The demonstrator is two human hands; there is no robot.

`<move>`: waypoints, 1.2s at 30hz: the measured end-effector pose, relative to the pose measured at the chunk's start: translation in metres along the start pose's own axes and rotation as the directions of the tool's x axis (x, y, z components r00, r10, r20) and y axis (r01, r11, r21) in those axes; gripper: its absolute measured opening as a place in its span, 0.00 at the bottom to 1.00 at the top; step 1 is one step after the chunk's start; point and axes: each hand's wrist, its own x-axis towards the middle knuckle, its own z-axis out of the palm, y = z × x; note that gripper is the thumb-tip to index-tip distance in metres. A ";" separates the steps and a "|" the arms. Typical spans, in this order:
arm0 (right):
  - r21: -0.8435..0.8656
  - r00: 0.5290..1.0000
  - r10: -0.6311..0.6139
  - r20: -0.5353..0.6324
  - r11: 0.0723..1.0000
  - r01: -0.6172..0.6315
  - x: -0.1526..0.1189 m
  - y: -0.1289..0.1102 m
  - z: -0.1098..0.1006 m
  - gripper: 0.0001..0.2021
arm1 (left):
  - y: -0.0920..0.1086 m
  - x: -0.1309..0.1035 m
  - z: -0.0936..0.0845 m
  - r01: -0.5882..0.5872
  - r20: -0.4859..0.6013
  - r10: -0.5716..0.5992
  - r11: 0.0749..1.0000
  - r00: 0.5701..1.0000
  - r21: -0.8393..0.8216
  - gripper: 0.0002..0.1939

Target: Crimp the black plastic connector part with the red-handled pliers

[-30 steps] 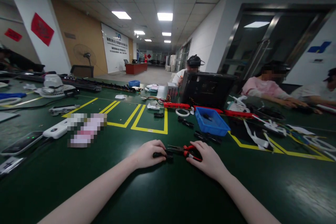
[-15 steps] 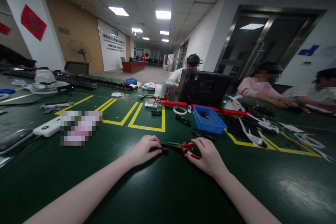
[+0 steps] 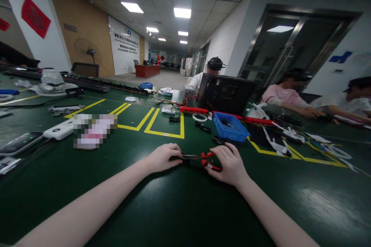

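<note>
My left hand is closed round a small black part just above the green table, and its fingers hide most of it. Red-handled pliers are held in my right hand, with fingers bent round the handles. The long jaws point left and reach the black part at my left fingertips; whether they grip it is too small to tell. Beyond my right hand lie dark connector-like parts and a blue tray with a black item inside.
On the left are a white power strip and a pale pink blurred object. A large black case stands at the back, near a red strip. People sit beyond the table; cables and white straps lie on the right.
The plier jaws have moved left and now meet the black part at my left fingertips. One finger of my right hand has lifted slightly. The camera view has shifted a little.
</note>
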 end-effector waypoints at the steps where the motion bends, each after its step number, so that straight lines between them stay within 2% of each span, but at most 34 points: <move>1: -0.015 1.000 -0.002 -0.009 1.000 0.002 0.000 -0.001 -0.001 0.18 | 0.000 0.000 0.000 -0.002 -0.003 0.002 1.000 1.000 0.015 0.05; 4: -0.054 0.999 -0.004 -0.032 0.999 0.003 -0.001 -0.002 -0.004 0.19 | 0.001 -0.001 0.000 -0.007 -0.018 0.008 0.999 1.000 0.049 0.06; 6: -0.074 0.999 0.011 -0.053 0.997 -0.015 0.001 -0.004 -0.006 0.19 | 0.003 -0.003 -0.004 -0.008 -0.065 0.013 0.997 0.998 0.078 0.08; 8: -0.102 0.996 0.051 -0.077 0.993 -0.058 0.006 -0.007 -0.010 0.19 | 0.008 -0.004 -0.009 0.014 -0.198 0.012 0.992 0.980 0.128 0.09; 10: -0.144 0.988 0.115 -0.100 0.981 -0.129 0.013 -0.013 -0.014 0.19 | 0.020 -0.006 -0.012 0.046 -0.365 0.012 0.988 0.931 0.150 0.08; 12: -0.190 0.975 0.180 -0.130 0.961 -0.203 0.022 -0.022 -0.018 0.19 | 0.043 -0.005 -0.010 0.012 -0.408 0.022 0.997 0.913 0.082 0.08; 14: -0.218 0.969 0.207 -0.132 0.948 -0.232 0.029 -0.031 -0.023 0.19 | 0.071 -0.002 0.001 -0.049 -0.365 0.026 0.997 0.931 -0.054 0.14; 17: -0.237 0.978 0.189 -0.087 0.950 -0.205 0.034 -0.040 -0.028 0.17 | 0.111 0.007 0.023 -0.122 -0.279 0.074 0.980 0.958 -0.158 0.30; 20: -0.259 0.972 0.228 -0.060 0.937 -0.236 0.032 -0.041 -0.032 0.15 | 0.131 0.018 0.040 -0.067 -0.272 0.005 0.974 0.962 -0.219 0.31; 22: -0.289 0.964 0.261 -0.045 0.921 -0.263 0.029 -0.037 -0.032 0.15 | 0.134 0.023 0.046 -0.056 -0.280 -0.016 0.968 0.960 -0.246 0.29; 27: -0.327 0.963 0.269 -0.004 0.910 -0.255 0.023 -0.029 -0.029 0.16 | 0.132 0.028 0.053 -0.124 -0.272 0.077 0.979 0.959 -0.160 0.32; 30: -0.341 0.966 0.257 -0.010 0.907 -0.245 0.020 -0.024 -0.025 0.17 | 0.134 0.030 0.056 -0.132 -0.238 0.099 0.983 0.966 -0.130 0.29; 34: -0.319 0.969 0.244 -0.047 0.915 -0.246 0.018 -0.022 -0.021 0.19 | 0.137 0.029 0.061 -0.148 -0.148 0.131 0.982 0.980 -0.115 0.24; 36: -0.278 0.964 0.261 -0.051 0.923 -0.265 0.019 -0.024 -0.022 0.19 | 0.137 0.027 0.064 -0.205 -0.027 0.203 0.974 0.979 -0.097 0.17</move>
